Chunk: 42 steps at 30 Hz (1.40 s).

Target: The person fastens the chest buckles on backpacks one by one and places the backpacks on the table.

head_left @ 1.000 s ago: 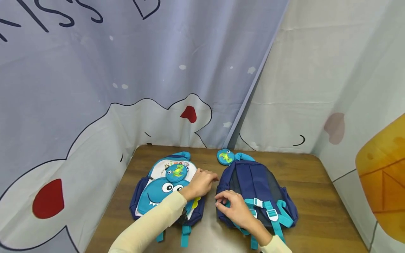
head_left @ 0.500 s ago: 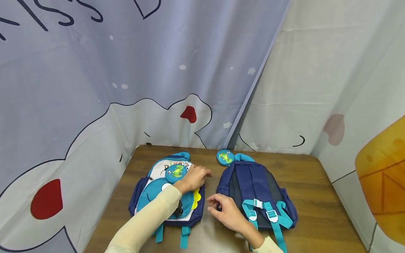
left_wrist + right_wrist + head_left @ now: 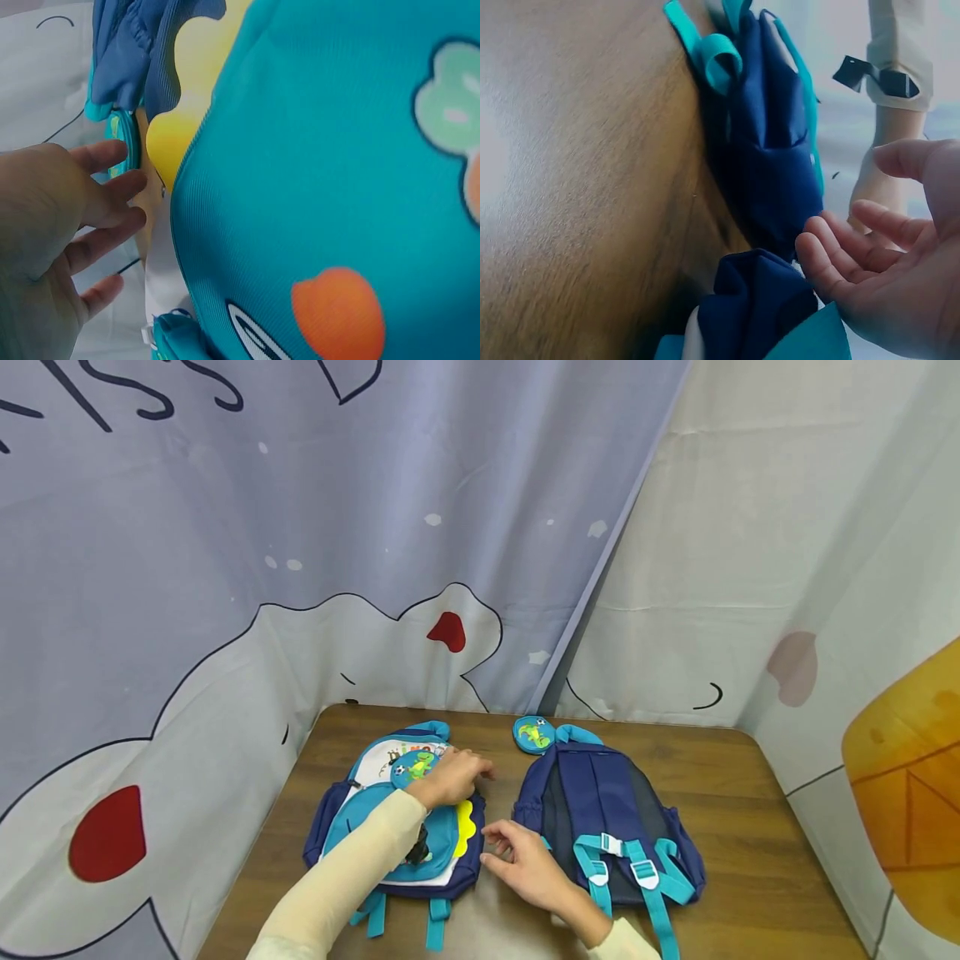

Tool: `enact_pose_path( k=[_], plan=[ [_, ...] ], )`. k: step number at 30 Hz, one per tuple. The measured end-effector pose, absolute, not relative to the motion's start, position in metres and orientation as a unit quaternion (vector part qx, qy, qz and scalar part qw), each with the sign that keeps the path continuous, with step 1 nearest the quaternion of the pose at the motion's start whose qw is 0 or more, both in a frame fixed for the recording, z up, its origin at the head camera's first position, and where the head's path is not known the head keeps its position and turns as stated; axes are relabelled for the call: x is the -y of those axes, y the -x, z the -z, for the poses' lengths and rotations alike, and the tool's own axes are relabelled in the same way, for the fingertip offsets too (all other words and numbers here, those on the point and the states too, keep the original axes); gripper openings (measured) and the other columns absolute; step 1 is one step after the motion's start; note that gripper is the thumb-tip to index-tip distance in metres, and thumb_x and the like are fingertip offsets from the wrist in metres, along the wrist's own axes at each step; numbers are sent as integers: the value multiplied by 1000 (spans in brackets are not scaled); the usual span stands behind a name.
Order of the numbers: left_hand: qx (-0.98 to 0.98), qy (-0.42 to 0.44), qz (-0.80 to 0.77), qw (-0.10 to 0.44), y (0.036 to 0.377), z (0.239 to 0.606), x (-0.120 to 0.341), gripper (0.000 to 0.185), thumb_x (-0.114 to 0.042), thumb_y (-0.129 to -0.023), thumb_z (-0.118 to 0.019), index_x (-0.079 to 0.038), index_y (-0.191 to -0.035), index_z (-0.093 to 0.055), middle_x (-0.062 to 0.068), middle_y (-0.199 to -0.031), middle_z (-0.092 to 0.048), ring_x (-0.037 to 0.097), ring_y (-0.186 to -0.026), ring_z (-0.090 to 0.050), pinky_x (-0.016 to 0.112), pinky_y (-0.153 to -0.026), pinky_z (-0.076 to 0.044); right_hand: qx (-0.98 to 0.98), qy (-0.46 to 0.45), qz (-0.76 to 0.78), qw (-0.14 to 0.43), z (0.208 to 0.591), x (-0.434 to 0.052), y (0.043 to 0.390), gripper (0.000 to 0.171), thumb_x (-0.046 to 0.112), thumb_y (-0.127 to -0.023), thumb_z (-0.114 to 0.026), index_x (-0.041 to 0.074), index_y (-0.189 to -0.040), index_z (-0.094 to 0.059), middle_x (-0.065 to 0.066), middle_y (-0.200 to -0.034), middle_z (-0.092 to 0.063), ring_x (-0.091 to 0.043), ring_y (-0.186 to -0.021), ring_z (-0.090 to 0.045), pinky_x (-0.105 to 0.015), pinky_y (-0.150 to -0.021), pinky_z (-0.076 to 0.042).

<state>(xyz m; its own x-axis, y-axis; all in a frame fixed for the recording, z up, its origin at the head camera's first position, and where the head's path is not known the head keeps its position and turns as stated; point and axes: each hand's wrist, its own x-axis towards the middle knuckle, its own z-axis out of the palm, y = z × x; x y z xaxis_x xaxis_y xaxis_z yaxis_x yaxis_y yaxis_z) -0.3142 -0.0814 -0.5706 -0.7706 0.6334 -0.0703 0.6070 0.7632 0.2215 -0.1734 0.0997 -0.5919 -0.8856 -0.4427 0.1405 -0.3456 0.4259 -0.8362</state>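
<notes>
A children's backpack (image 3: 352, 814) with a blue cartoon face lies front side up at the left of the table. My left hand (image 3: 452, 775) is over its upper right part; its fingers hold nothing, and the left wrist view shows them spread beside the blue front pocket (image 3: 247, 165). A second backpack (image 3: 600, 785) lies to the right, its navy back panel and turquoise straps up. My right hand (image 3: 528, 868) is between the two bags near the left one's side, fingers loosely bent around nothing. In the right wrist view, its fingertips are close to navy fabric (image 3: 772, 187); contact cannot be told.
A round dinosaur tag (image 3: 420, 767) sits on the left backpack, and a similar round tag (image 3: 534, 734) lies by the right one's top loop. Turquoise straps (image 3: 437, 927) trail onto the wooden table (image 3: 750, 860). Printed curtains (image 3: 450, 510) hang behind the table.
Both hands have moved left. My right hand has come off the right backpack's lower left side into the gap; my left hand has drawn back further over the left backpack.
</notes>
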Motion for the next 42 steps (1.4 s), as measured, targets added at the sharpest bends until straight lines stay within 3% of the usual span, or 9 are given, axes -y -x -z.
enact_pose_path(
  k=[4,14,26,37,39,42],
  plan=[
    [-935,-338,-79,77,316,571,85,39,3,-84,-64,-18,-115,-72,-6,-112,-72,18,-108,-62,47,-94,-39,-846,222,480,65,598,-96,178,33,24,-94,-65,8,-122,-60,-10,-105,-66,-12,-85,-62,-25,-74,-52],
    [-938,-335,-32,88,316,569,87,39,3,-83,-67,-22,-111,-74,-7,-110,-71,21,-105,-57,49,-94,-39,-847,211,483,71,603,-92,188,40,27,-94,-65,8,-128,-56,-8,-108,-64,-12,-83,-64,-25,-72,-53],
    [-937,-316,121,91,319,575,80,16,-19,-85,-73,-25,-99,-74,-2,-108,-68,23,-109,-53,50,-101,-39,-870,182,448,99,610,-83,191,54,36,-93,-64,8,-137,-48,-12,-117,-65,-6,-75,-61,-26,-68,-50],
    [-926,-310,198,86,324,587,78,21,-25,-88,-71,-26,-109,-73,0,-119,-66,23,-114,-50,48,-105,-36,-868,152,460,112,617,-74,187,71,39,-93,-62,4,-147,-33,-3,-91,-64,-7,-64,-57,-26,-58,-47],
    [-927,-307,198,83,326,588,78,22,-25,-87,-73,-26,-109,-73,0,-120,-66,23,-115,-49,49,-104,-36,-867,150,463,109,616,-71,187,74,39,-93,-62,2,-149,-29,-5,-92,-65,-11,-70,-60,-29,-62,-49],
    [-928,-305,199,77,328,590,79,22,-25,-87,-73,-25,-109,-73,0,-119,-65,24,-115,-50,49,-104,-37,-870,140,461,102,615,-66,187,80,41,-92,-62,1,-151,-25,-15,-113,-66,-20,-96,-65,-37,-81,-53]
  ],
)
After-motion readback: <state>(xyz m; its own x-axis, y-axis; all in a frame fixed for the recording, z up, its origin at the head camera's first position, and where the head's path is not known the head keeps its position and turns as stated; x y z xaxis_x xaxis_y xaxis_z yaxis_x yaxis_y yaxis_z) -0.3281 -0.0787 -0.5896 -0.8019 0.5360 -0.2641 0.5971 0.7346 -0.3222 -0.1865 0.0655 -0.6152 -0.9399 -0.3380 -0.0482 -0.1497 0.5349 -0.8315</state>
